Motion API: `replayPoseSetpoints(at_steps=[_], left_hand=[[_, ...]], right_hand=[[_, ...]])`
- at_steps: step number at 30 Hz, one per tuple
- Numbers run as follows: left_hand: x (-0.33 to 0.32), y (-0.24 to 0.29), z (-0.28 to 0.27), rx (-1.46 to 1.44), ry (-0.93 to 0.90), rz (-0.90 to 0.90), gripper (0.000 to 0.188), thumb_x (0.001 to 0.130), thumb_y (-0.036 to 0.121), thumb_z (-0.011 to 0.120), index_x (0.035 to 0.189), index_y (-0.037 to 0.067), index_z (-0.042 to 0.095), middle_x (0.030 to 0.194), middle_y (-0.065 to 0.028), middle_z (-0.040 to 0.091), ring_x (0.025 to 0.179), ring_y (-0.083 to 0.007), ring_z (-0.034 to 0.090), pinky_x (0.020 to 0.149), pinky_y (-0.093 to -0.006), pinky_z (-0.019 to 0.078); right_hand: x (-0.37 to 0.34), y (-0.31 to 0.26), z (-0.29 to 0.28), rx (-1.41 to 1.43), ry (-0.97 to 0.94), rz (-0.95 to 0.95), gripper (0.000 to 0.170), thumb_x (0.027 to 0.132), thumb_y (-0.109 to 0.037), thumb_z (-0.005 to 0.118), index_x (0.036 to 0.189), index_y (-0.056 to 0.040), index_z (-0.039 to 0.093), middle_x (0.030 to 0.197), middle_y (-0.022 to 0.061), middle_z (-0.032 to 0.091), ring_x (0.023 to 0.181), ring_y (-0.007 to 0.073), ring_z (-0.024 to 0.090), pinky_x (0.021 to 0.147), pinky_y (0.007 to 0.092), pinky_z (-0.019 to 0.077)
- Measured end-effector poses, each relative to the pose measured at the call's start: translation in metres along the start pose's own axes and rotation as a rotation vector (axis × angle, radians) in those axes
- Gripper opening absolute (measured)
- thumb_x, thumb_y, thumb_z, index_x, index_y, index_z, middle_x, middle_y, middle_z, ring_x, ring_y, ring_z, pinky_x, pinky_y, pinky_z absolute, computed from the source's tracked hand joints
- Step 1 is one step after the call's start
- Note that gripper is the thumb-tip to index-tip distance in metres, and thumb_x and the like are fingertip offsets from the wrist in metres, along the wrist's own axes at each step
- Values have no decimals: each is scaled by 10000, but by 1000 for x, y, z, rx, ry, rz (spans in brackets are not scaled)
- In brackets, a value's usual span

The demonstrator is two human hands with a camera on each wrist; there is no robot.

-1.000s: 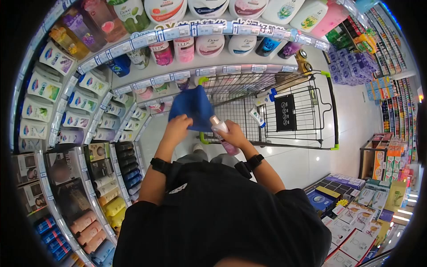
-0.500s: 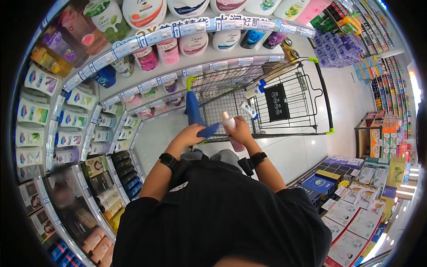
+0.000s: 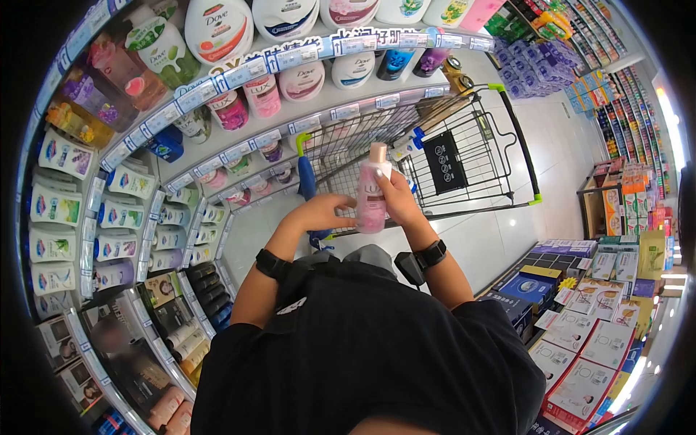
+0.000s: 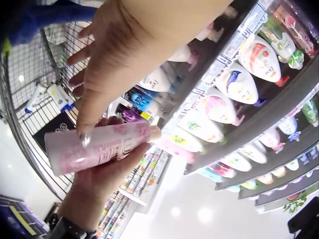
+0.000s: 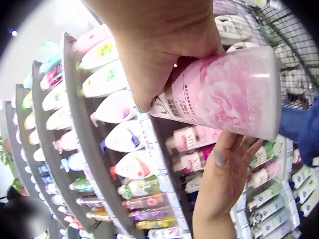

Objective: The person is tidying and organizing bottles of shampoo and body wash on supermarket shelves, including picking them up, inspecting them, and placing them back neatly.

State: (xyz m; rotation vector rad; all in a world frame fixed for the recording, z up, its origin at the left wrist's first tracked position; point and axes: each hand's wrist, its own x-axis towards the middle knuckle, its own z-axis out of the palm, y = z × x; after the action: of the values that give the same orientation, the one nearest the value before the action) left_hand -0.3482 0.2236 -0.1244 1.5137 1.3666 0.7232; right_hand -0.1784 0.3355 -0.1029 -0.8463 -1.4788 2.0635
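Observation:
My right hand grips a pink Lux bottle with a peach-coloured cap, held upright before my body. The right wrist view shows the bottle's pink flower print, with my thumb along its label side. My left hand is at the bottle's left side, fingers spread and loosely bent. In the left wrist view the left thumb's tip overlaps the bottle near its base. Beside the left hand, a blue cloth hangs at the near left corner of the shopping cart.
White containers with blue caps lie in the cart. Shelves of body-wash bottles curve ahead, and white bottles line the left side. Boxed goods are stacked at the right. Purple packs stand beyond the cart.
The blue cloth went from my left hand to the cart's corner. My left hand has let go of it and come toward the bottle. My right hand has raised the bottle upright.

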Motion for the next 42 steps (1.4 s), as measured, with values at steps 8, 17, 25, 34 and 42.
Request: replayPoseSetpoints(at_steps=[8,17,25,34,42], left_hand=[[-12,56,-21,-698,60,143,472,755,237,720,1100,-28,537,985,-122,627,857,-180,618,780,-324,493],[-13,56,-1,-1540,-482,516,746,777,657,497,1075,-27,501,821,-114,576,692,-252,603,656,-358,460],[-24,79,-24,-1031,-79,125,653,755,426,681,1194,-6,461,1075,-109,576,967,-217,590,853,-338,477],[-26,93,-29,-1106,-172,165,524,773,256,644,1170,-33,459,1028,-159,593,925,-247,614,804,-374,511],[-33,102,-26,-1186,-228,225,647,815,448,568,1216,-41,429,1098,-206,547,968,-294,585,805,-407,501]], right_hand=[[-9,-73,44,454,-269,-94,386,930,-233,480,1212,24,427,1127,146,553,1026,233,559,886,366,459],[-16,-94,65,609,-490,-119,516,769,-23,646,1227,17,412,1146,147,547,1076,252,543,935,388,432],[-22,-112,69,178,-66,-213,442,720,21,674,1124,8,495,1017,90,608,919,169,600,832,325,490],[-34,-123,67,186,-83,-202,363,836,-59,574,1172,19,459,1061,114,592,979,184,585,858,327,472],[-37,-120,65,371,-248,-63,436,899,-249,489,1214,39,399,1115,209,556,1013,278,574,887,392,465]])
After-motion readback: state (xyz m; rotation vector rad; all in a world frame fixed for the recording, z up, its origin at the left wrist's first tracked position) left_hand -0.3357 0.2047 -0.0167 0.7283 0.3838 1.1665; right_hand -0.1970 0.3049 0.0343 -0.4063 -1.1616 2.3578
